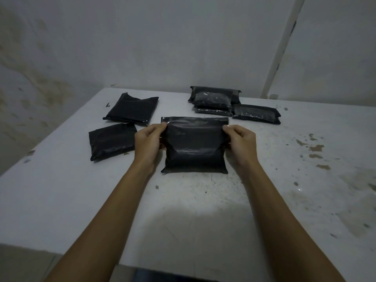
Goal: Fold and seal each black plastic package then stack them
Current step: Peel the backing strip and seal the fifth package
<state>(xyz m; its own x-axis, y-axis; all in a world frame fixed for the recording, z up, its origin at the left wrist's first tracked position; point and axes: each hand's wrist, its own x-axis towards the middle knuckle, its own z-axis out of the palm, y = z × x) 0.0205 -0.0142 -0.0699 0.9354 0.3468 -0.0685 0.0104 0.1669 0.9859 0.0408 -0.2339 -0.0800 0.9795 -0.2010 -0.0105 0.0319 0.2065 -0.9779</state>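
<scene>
Stained white table [284,159], blotchy wall [142,47], left hand [147,142] and right hand [241,141] pinching black package [194,145] edges

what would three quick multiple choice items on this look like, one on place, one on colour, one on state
1. Where does the stack of packages lie?
A. far right of the table
B. near left corner
C. on the floor

2. What colour are the packages?
A. white
B. black
C. red

3. How is the middle package held?
A. by one hand only
B. by no hand
C. by both hands at its sides

Answers: 1 A, the stack sits far right on the table. 2 B, all are black plastic. 3 C, the left hand and right hand grip its two sides.
</scene>
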